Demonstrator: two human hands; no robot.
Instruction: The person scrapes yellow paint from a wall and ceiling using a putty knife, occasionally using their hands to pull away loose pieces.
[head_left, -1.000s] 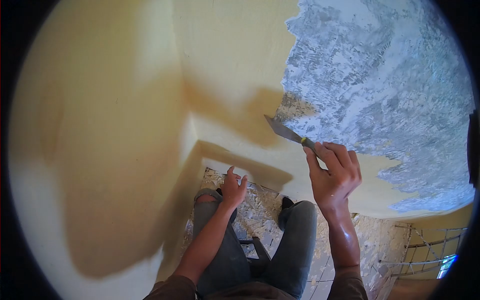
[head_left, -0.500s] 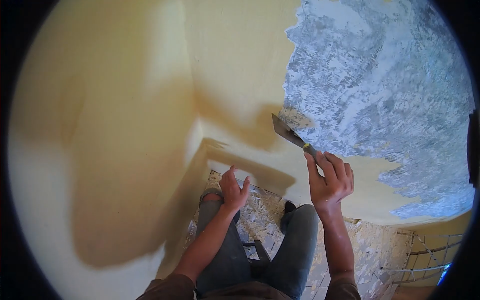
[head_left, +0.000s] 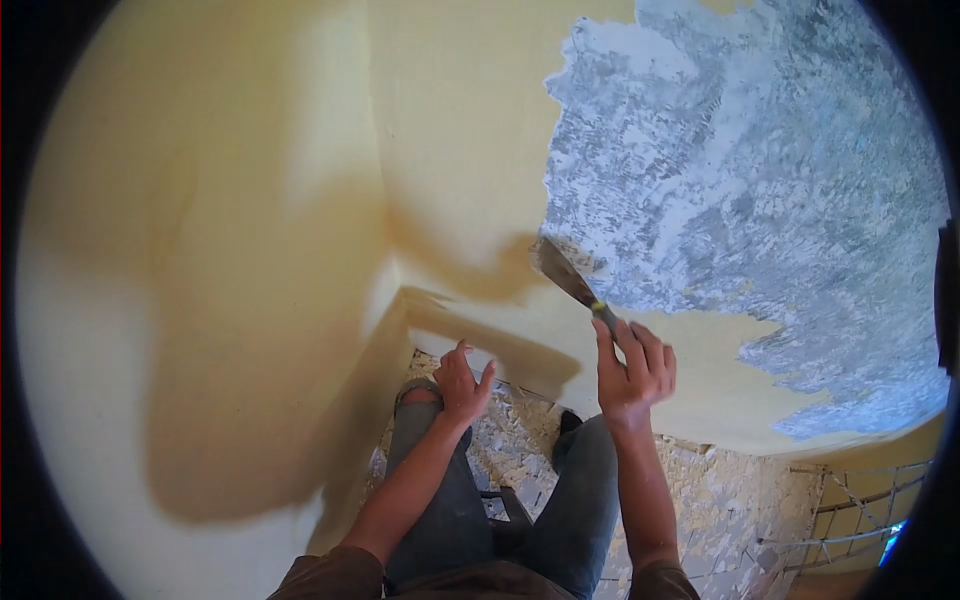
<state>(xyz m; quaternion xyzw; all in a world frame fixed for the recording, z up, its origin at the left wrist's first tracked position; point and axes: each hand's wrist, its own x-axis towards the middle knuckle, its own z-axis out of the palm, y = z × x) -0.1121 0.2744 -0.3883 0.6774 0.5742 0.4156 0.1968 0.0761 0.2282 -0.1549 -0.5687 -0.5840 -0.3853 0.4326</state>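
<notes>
My right hand (head_left: 636, 372) grips the handle of a putty knife (head_left: 568, 274). The blade meets the wall at the lower left edge of a stripped grey-white patch (head_left: 690, 180), beside the yellow paint (head_left: 465, 130) still on the wall. Over my left knee, my left hand (head_left: 463, 385) hangs in the air with thumb and fingers apart, holding nothing. The knife's shadow and my arm's shadow fall across the paint near the corner.
A second yellow wall (head_left: 230, 330) meets this one at a corner on the left. Paint flakes litter the tiled floor (head_left: 700, 500). Between my legs (head_left: 575, 500) part of a dark stool (head_left: 513, 508) shows. A metal rack-like frame (head_left: 850, 530) stands at the lower right.
My right hand and the putty knife have shifted left and slightly down, bringing the blade to the patch edge. My left hand has barely moved. The view has turned slightly.
</notes>
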